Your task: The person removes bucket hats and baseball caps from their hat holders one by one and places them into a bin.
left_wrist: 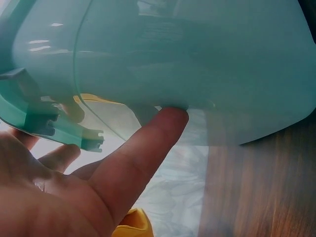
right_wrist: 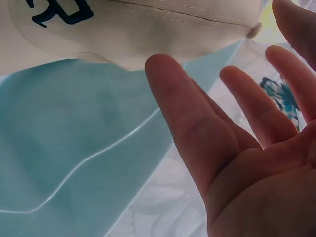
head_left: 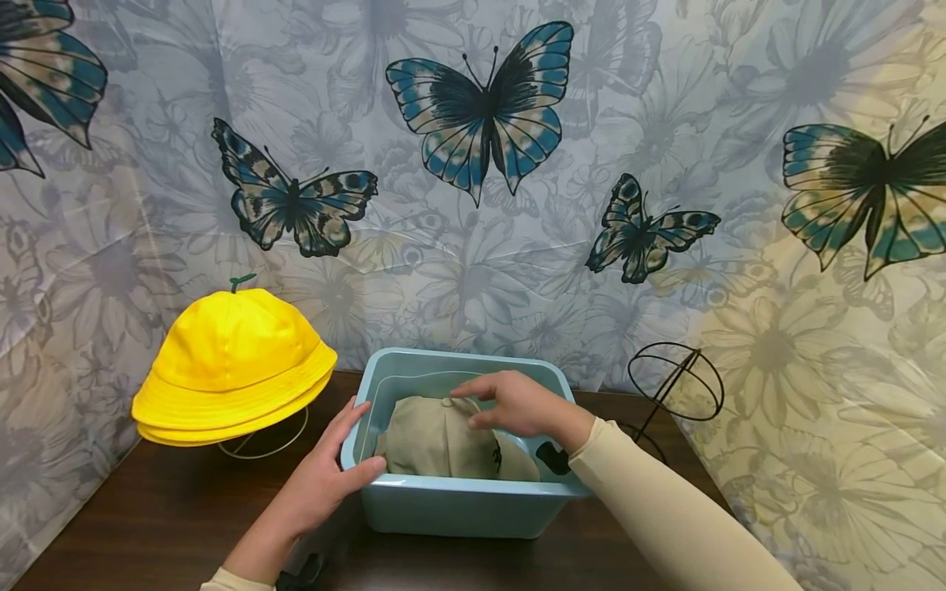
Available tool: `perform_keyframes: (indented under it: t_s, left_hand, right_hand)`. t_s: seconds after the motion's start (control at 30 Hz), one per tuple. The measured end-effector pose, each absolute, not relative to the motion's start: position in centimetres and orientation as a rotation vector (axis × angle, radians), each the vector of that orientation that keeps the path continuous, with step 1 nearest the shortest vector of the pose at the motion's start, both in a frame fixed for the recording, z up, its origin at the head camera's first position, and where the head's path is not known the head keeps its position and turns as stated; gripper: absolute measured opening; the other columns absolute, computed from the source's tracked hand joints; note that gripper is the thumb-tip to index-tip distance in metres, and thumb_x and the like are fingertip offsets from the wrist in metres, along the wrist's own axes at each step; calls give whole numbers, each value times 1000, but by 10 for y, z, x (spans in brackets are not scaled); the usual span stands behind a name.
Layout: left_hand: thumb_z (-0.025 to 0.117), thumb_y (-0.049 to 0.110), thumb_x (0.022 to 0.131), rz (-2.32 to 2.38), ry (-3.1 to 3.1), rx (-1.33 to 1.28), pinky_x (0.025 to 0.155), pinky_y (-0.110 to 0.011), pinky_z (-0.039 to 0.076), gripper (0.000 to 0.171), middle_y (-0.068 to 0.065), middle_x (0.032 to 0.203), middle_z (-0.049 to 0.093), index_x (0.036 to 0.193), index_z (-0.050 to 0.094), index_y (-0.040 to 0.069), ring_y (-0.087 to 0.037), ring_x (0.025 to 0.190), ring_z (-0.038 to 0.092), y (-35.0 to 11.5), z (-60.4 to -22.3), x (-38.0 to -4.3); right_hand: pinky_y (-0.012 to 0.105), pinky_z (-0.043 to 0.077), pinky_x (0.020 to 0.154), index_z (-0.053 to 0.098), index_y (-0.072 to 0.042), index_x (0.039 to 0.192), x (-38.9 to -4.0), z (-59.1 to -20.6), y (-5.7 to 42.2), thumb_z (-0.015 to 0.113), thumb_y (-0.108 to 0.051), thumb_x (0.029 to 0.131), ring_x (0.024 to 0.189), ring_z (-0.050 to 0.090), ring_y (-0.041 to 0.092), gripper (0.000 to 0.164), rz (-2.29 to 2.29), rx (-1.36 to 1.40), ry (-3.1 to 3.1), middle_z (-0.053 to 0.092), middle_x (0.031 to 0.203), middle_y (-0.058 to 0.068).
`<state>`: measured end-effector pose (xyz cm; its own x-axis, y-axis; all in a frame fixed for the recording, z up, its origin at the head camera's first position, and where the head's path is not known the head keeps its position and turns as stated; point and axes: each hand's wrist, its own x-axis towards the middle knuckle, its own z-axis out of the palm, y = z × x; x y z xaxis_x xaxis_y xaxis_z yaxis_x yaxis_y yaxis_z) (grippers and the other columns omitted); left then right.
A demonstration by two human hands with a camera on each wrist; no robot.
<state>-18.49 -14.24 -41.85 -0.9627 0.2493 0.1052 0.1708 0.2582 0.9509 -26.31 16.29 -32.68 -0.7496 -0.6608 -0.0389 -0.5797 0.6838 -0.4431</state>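
A pale blue plastic bin stands on the dark wooden table. Inside it lies a beige baseball cap, crown up, its brim toward the right, with dark lettering on the front. My left hand is at the bin's left front corner, thumb and fingers spread around it; in the left wrist view the straight thumb lies against the bin's wall. My right hand hovers over the cap's top, fingertips close to the button. The right wrist view shows these fingers extended and apart, beside the cap.
Stacked yellow bucket hats with a green sprout on top sit on a wire stand at the left. A bare black wire hat stand is at the right rear. Behind the table hangs a butterfly-patterned cloth.
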Motion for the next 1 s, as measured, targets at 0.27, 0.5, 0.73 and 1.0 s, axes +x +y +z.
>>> perform_keyframes:
  t_s: [0.27,0.5,0.73,1.0]
  left_hand:
    - [71,36,91,1848,2412,410,101,-59,41,79,-9,165,4,157,30,20,-44,140,22,-141,-419,-185]
    - [71,37,90,1847,2411,393,100,-56,43,78,-7,165,9,156,32,22,-44,138,28,-141,-418,-184]
    - [72,38,89,1825,2429,380,100,-56,43,78,-7,165,9,156,33,23,-43,139,27,-140,-417,-184]
    - [71,38,90,1815,2439,389,101,-57,42,78,-8,165,9,156,34,21,-43,140,26,-140,-416,-185]
  right_hand:
    - [46,46,100,63,-18,137,-246,-325,180,74,-21,92,129,52,22,47,-681,-1011,2741,57,140,1]
    - [49,45,100,60,-17,141,-224,-316,204,74,-29,92,135,46,25,53,-745,-981,2799,52,145,2]
    - [48,49,94,57,-22,143,-200,-308,232,72,-39,92,136,43,24,56,-933,-890,2874,51,146,-3]
    - [35,54,89,58,-17,142,-167,-319,258,75,-28,90,131,49,27,55,-1205,-816,2923,49,148,4]
